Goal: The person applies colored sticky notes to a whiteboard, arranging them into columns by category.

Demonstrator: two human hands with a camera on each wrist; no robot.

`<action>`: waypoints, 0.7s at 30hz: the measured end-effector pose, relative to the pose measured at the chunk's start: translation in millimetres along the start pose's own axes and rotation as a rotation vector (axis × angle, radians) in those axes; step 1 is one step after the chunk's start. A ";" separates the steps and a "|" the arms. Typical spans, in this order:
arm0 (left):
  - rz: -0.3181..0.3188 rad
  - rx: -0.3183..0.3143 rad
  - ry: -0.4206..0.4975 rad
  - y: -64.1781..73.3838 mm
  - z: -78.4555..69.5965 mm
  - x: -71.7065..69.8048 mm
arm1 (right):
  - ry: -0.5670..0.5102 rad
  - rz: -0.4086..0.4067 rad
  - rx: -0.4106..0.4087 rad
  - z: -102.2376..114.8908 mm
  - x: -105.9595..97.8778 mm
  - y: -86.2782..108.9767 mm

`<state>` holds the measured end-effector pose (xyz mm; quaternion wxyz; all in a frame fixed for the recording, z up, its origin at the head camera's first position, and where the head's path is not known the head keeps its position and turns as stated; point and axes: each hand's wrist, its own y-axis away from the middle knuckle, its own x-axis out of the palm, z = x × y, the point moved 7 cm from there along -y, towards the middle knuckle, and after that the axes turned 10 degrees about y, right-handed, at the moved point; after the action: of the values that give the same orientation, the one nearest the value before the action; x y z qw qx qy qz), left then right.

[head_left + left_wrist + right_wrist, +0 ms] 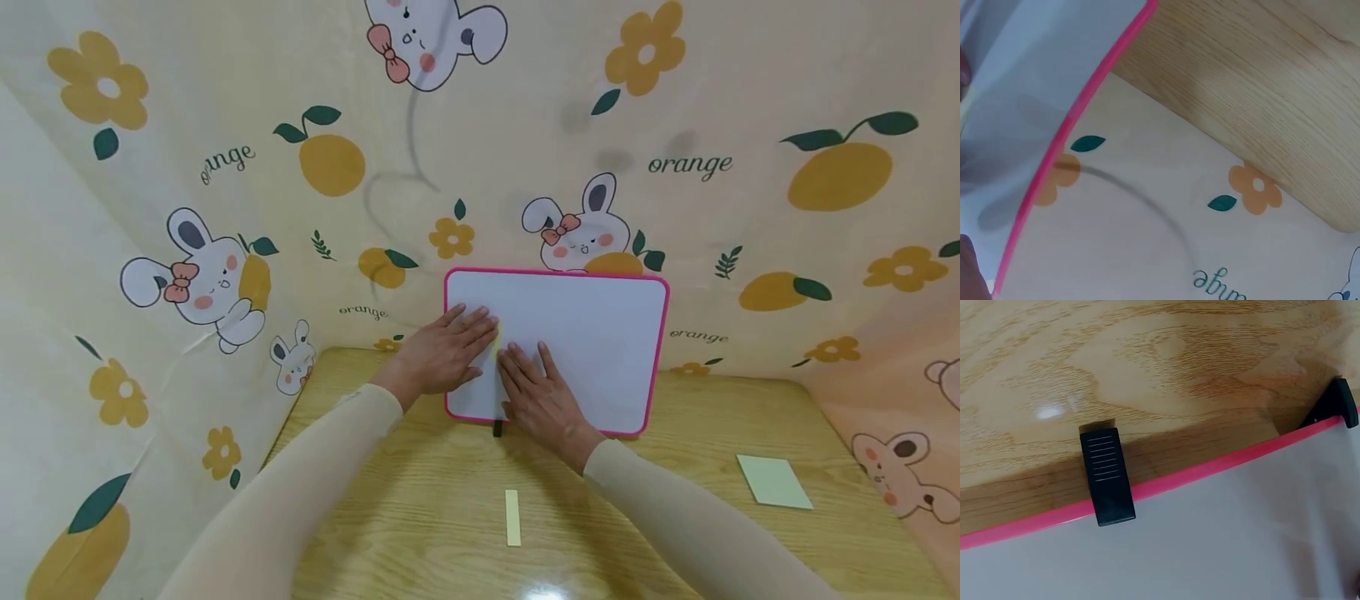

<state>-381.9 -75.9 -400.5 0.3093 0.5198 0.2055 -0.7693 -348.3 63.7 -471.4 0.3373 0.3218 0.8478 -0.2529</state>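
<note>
A small whiteboard (585, 333) with a pink rim stands upright against the patterned backdrop. On its face, left of the middle, is a narrow pale yellow strip (496, 340). My left hand (442, 350) lies with extended fingers on the left part of the board, fingertips right at the strip's left side. From the lower right, my right hand (546, 404) rests on the board with straight fingers, its tips close beside the strip's lower end. Only bits of the left hand's fingers (969, 275) show in the left wrist view. A second yellow strip (513, 517) lies on the table in front.
Black stand feet (1108, 477) clip over the board's lower rim. A pale green square of sticky notes (775, 482) lies on the wooden table (420, 508) at the right. A cloth backdrop (525, 133) printed with rabbits and oranges encloses the back and sides.
</note>
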 end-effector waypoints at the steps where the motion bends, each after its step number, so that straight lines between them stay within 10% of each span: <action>1: 0.001 0.004 -0.002 -1.4 -1.3 0.6 | -0.002 0.002 0.001 0.0 0.4 0.1; 21: -0.056 0.023 0.041 0.5 -1.0 -5.9 | -0.011 -0.004 0.004 -0.1 0.7 1.9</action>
<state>-379.3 -74.0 -395.4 0.2773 0.5332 0.2175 -0.7691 -347.4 65.3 -472.3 0.3410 0.3190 0.8461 -0.2570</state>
